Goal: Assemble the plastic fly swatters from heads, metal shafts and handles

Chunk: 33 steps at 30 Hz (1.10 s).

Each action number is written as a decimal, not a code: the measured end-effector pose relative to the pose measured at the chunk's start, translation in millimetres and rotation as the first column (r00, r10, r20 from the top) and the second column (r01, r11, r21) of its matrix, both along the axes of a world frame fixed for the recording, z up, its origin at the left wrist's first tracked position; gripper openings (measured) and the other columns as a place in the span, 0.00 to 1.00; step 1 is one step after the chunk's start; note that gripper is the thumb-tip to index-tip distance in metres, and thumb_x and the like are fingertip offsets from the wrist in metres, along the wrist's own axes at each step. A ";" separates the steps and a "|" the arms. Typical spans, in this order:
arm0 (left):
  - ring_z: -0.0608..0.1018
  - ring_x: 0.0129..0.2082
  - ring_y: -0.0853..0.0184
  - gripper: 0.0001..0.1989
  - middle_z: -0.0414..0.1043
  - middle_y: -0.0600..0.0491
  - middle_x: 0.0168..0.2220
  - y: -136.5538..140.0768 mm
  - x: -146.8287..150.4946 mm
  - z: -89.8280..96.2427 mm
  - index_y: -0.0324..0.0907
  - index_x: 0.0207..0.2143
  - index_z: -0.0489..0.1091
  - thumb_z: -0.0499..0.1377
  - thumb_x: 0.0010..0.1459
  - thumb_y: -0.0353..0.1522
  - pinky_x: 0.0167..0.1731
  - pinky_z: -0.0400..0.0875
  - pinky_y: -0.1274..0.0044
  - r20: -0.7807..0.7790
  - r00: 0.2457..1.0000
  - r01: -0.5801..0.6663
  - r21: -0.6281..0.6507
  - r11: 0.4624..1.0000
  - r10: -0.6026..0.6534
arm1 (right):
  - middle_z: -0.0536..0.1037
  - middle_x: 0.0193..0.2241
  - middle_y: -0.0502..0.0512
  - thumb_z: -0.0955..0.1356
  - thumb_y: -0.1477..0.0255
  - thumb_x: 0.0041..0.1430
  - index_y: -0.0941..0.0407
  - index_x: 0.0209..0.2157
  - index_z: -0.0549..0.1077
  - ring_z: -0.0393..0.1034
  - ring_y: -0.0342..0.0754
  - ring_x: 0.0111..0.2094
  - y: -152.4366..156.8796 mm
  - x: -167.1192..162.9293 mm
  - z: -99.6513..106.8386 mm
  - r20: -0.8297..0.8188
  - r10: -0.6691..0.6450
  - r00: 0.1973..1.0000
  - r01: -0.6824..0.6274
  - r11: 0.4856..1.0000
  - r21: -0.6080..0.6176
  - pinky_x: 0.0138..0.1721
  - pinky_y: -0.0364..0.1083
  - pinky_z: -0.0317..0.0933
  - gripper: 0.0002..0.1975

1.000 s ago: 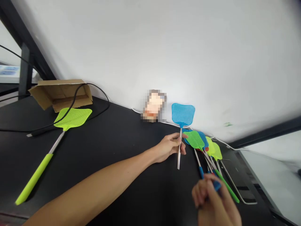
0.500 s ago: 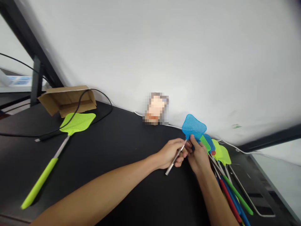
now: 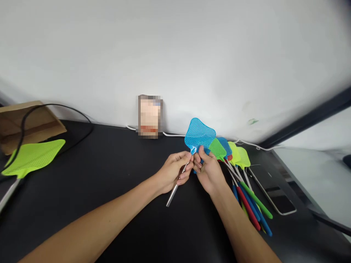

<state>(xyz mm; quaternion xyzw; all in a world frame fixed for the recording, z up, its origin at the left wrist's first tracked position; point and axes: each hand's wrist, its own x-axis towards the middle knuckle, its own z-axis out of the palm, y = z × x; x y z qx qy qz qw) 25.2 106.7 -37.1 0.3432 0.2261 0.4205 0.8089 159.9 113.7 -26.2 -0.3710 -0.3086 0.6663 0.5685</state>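
A blue fly swatter [image 3: 199, 133] is held up over the black table with its mesh head pointing away from me. My left hand [image 3: 177, 170] is closed round its metal rod, whose bare silver end sticks out below the fingers. My right hand [image 3: 208, 170] is closed at the lower edge of the blue head, thumb on top. Some blue plastic shows behind its fingers; I cannot tell which part that is. Just right of this hand lies a bunch of fly swatters [image 3: 241, 155] in green, blue, red and yellow-green, handles toward me.
A yellow-green fly swatter [image 3: 35, 157] lies at the left by an open cardboard box [image 3: 33, 120] and a black cable [image 3: 52, 105]. A blurred-out item [image 3: 149, 117] stands against the wall. A phone [image 3: 272, 190] lies at the right, and a white cable [image 3: 174, 134] follows the wall.
The view has swung to the right, so everything sits further left. Both hands keep their hold on the blue swatter, with little change in their grip.
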 end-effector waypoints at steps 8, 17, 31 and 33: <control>0.55 0.15 0.79 0.11 0.57 0.61 0.23 -9.0 -1.1 5.4 0.41 0.34 0.65 0.56 0.68 0.38 0.09 0.50 0.87 0.016 0.999 0.030 -0.134 0.991 -0.028 | 0.57 0.18 0.41 0.74 0.61 0.59 0.54 0.23 0.59 0.50 0.37 0.19 11.2 49.3 34.5 -0.122 -0.276 0.954 0.296 0.934 0.201 0.18 0.38 0.50 0.23; 0.62 0.16 0.76 0.09 0.61 0.60 0.23 4.7 -9.7 4.8 0.41 0.36 0.66 0.61 0.64 0.37 0.11 0.57 0.84 -0.079 0.835 -0.542 0.056 0.838 0.545 | 0.65 0.16 0.44 0.66 0.63 0.61 0.54 0.25 0.65 0.56 0.40 0.17 5.5 8.0 -9.5 0.741 -0.153 0.654 0.082 0.988 0.132 0.19 0.42 0.51 0.13; 0.77 0.33 0.66 0.24 0.78 0.52 0.38 -7.1 -44.7 0.7 0.43 0.59 0.67 0.61 0.61 0.37 0.36 0.74 0.71 -0.581 0.522 -0.192 0.634 0.749 0.625 | 0.77 0.40 0.63 0.68 0.68 0.63 0.60 0.42 0.72 0.71 0.60 0.46 -19.7 1.7 11.3 0.879 -0.337 -0.337 -0.254 0.932 0.259 0.44 0.52 0.63 0.10; 0.75 0.31 0.67 0.23 0.78 0.55 0.34 -11.4 -54.0 3.1 0.45 0.59 0.68 0.61 0.61 0.36 0.39 0.71 0.71 -0.635 0.270 -0.025 0.747 0.665 0.724 | 0.77 0.40 0.63 0.68 0.65 0.63 0.59 0.41 0.73 0.72 0.60 0.45 -21.6 2.8 12.7 0.870 -0.294 -0.395 -0.265 0.944 0.199 0.41 0.51 0.64 0.12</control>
